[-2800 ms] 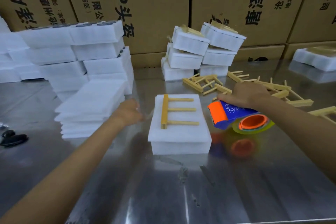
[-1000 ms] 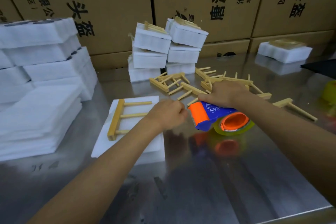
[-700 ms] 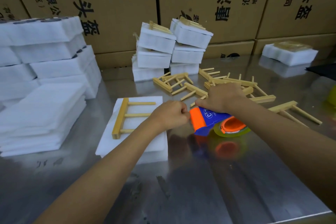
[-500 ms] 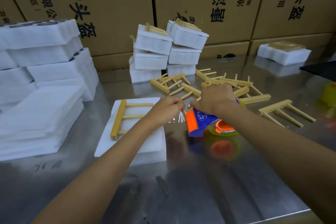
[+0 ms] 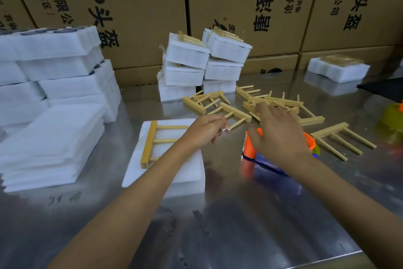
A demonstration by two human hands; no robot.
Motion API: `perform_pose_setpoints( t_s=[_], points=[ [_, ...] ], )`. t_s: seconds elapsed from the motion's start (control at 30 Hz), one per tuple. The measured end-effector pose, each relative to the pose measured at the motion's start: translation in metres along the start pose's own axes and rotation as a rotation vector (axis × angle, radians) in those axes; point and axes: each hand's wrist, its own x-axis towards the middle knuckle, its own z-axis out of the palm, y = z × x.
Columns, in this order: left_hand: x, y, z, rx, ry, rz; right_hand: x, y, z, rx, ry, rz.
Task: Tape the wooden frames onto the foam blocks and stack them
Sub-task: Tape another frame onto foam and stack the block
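The right hand [image 5: 278, 135] released its grip on the tape dispenser [image 5: 259, 155]; its fingers were spread and lay over the dispenser, where earlier they had been curled round it. The dispenser rested on the surface [image 5: 250, 214], tipped with its orange end toward the left hand [image 5: 205, 131]. The left hand moved back slightly from the dispenser, fingers loosely curled, a small glint of tape at the fingertips [image 5: 226, 130].

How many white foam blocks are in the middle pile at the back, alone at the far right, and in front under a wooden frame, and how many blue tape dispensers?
Foam blocks in back pile: 6
Foam block at far right: 1
Foam block in front: 1
Blue tape dispenser: 1
Total: 9
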Motion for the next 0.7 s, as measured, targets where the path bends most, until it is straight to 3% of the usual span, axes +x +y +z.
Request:
perform_pose_setpoints(
  t_s=[0.07, 0.13, 0.27, 0.43, 0.57, 0.7],
  points=[
    [-0.001, 0.002, 0.000, -0.050, 0.025, 0.023, 0.006, -0.026, 0.001, 0.491, -0.173, 0.092],
    [-0.002, 0.005, 0.000, -0.048, 0.052, 0.040, 0.012, -0.048, 0.008, 0.739, -0.384, 0.259],
    [-0.005, 0.005, 0.000, 0.018, 0.073, 0.059, 0.020, -0.060, 0.019, 0.734, -0.356, 0.421],
    [-0.006, 0.004, -0.002, 0.098, 0.086, 0.073, 0.021, -0.063, 0.023, 0.907, -0.425, 0.526],
    [-0.010, 0.003, -0.002, 0.361, 0.048, 0.166, 0.019, -0.060, 0.023, 0.871, -0.343, 0.542],
    [-0.014, 0.001, -0.009, 0.135, 0.101, 0.053, 0.019, -0.059, 0.019, 0.848, -0.306, 0.583]
  ],
)
